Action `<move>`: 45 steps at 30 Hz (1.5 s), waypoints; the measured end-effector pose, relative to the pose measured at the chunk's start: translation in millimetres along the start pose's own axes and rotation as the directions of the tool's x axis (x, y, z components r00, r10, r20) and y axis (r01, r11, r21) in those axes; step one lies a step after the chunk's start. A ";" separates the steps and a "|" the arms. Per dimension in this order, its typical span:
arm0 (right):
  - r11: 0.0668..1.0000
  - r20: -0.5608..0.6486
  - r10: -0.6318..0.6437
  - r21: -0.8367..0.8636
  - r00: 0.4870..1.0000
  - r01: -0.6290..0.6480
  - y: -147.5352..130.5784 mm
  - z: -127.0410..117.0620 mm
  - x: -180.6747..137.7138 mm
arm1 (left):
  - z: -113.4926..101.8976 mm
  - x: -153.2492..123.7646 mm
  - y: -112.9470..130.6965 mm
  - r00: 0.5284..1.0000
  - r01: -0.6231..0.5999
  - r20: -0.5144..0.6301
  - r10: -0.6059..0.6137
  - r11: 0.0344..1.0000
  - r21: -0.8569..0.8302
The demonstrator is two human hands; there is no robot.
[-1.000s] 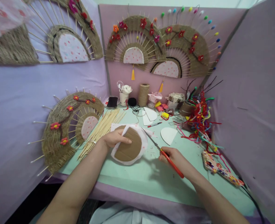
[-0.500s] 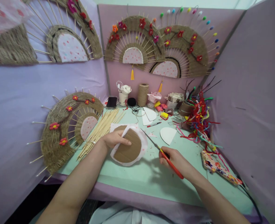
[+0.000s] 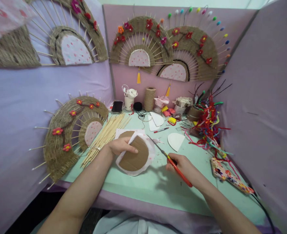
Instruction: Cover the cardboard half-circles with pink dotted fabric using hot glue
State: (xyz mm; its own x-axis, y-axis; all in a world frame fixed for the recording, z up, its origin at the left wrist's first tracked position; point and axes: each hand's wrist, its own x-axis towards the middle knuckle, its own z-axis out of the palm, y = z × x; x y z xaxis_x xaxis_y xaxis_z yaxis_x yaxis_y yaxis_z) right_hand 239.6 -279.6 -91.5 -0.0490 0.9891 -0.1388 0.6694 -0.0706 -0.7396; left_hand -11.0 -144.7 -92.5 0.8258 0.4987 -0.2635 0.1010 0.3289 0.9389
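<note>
Evidently the left hand [image 3: 120, 145] clasped the cardboard disc [image 3: 136, 156] and fabric [image 3: 151, 156]; right of the disc, the right hand [image 3: 182, 166] kept its grip clenched on scissors [image 3: 169, 159]; slack fabric could snag them.

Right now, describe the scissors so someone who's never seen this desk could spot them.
On the mint-green table, find the right hand near the front edge. The scissors it grips have red handles and thin silver blades aimed at the cardboard disc; the red pen farther back lies untouched.
</note>
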 end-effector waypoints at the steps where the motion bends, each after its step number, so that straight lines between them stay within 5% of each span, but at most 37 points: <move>1: 1.000 0.000 0.006 0.000 1.000 -0.006 1.5 -0.4 0.0 | 0.2 0.0 0.0 1.000 0.000 -0.001 0.000 1.000 0.002; 13: 0.998 -0.025 -0.002 -0.068 1.000 0.000 16.7 -8.6 -5.3 | 2.5 1.4 -2.2 0.998 0.044 0.045 -0.049 0.995 0.093; 19: 0.986 -0.128 0.084 0.152 0.988 -0.064 8.6 -5.1 3.8 | 5.6 4.3 -2.0 0.995 0.057 0.076 -0.065 0.993 0.106; 25: 0.896 -0.115 -0.053 0.432 0.992 0.098 -22.6 12.5 29.2 | 20.2 8.0 4.7 0.975 -0.026 0.222 0.003 0.995 0.101; 31: 0.863 -0.175 -0.025 0.493 0.984 0.110 -25.6 28.7 52.9 | 20.5 9.5 3.0 0.984 -0.040 0.176 0.015 0.989 0.142; 40: 0.815 -0.458 0.104 0.548 0.883 0.189 -4.6 26.3 59.4 | 4.6 1.5 11.8 0.988 -0.140 -0.025 0.152 0.953 0.270; 45: 0.692 -0.581 0.203 0.655 0.788 0.304 -3.4 21.5 57.4 | 1.3 5.3 13.0 0.967 -0.214 -0.105 0.231 0.964 0.156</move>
State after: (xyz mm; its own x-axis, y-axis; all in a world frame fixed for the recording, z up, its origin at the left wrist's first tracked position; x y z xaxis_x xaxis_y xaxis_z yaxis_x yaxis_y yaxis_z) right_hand 218.6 -225.4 -111.0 0.5285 0.8400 0.1230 -0.0373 0.1677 -0.9851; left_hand -4.6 -138.8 -81.3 0.7640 0.6423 -0.0608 0.0078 0.0851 0.9963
